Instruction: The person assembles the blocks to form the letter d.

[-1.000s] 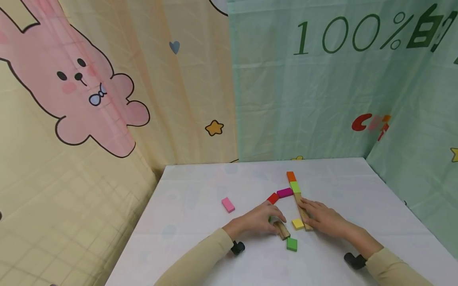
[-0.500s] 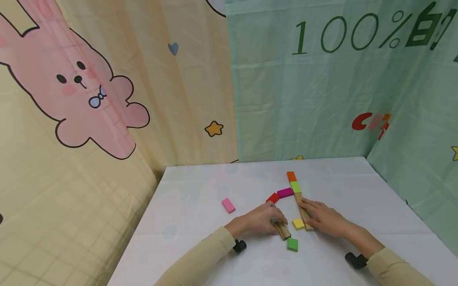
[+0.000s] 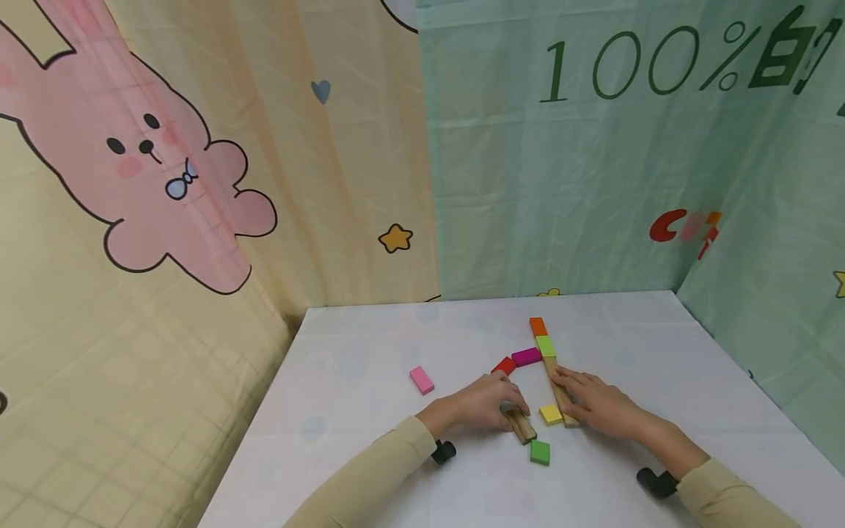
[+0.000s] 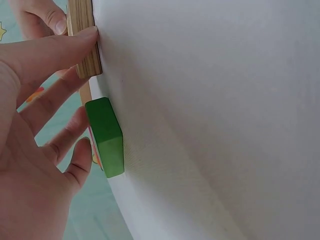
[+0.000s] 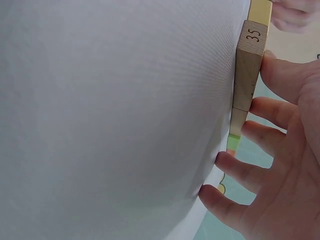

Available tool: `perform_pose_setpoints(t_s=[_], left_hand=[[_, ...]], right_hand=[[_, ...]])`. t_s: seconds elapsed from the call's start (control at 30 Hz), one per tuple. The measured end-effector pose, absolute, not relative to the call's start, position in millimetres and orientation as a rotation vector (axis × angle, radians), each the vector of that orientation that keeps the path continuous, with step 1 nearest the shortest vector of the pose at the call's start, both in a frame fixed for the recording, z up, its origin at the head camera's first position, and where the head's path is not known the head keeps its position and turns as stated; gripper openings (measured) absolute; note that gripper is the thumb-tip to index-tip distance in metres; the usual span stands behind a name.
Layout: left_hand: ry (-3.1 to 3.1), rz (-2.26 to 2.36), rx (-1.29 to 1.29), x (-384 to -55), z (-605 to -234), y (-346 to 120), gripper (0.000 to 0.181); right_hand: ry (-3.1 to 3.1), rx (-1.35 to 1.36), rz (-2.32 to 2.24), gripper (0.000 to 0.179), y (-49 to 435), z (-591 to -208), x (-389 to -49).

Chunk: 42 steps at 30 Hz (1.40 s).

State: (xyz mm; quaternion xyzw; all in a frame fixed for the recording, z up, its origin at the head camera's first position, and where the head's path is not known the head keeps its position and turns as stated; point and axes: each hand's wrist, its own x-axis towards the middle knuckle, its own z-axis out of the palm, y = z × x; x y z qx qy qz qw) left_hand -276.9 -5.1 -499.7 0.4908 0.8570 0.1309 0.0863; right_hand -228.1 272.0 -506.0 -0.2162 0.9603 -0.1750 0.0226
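Thumb and fingers of my left hand pinch a short wooden block on the table. A green block lies at its near end. The left wrist view shows a darker green block beside that hand's ring and little fingers; the hand hides it in the head view. My right hand, fingers spread and fairly straight, touches the side of a long wooden strip. Its near end reads "35" in the right wrist view, where a seam crosses the strip. A yellow block sits left of the strip.
A lime block and an orange block continue the strip's line away from me. Magenta and red blocks branch off leftward. A pink block lies alone farther left on the white table. Curtains stand behind.
My left hand has shifted very slightly right, and the bit of green seen under it a second ago is covered. The right hand and the other blocks have stayed put.
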Motion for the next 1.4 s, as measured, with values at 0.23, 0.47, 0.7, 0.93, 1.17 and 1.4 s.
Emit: perform_pose_setpoints(t_s=[0.23,0.47,0.7,0.93,1.17,1.4], left_hand=[[2.557,0.377,1.486,-278,-497,-5,0.03],[2.553,0.396,1.464,-278,-495,-8,0.029],[2.556,0.434,1.444,-277,-495,-10,0.028],[2.565,0.454,1.421,-276,-492,-12,0.028],[2.574,0.461,1.413,-277,-491,-16,0.028],[2.6,0.454,1.398,-276,-492,-20,0.028]], right_hand=[[2.981,-0.674,-0.536,0.068,272,-507,-229],[2.97,-0.655,-0.534,0.069,272,-508,-230],[2.974,-0.654,-0.535,0.069,272,-508,-231],[2.974,-0.658,-0.521,0.069,273,-511,-231],[2.974,-0.654,-0.52,0.069,273,-512,-231],[2.974,-0.661,-0.531,0.068,274,-510,-230]])
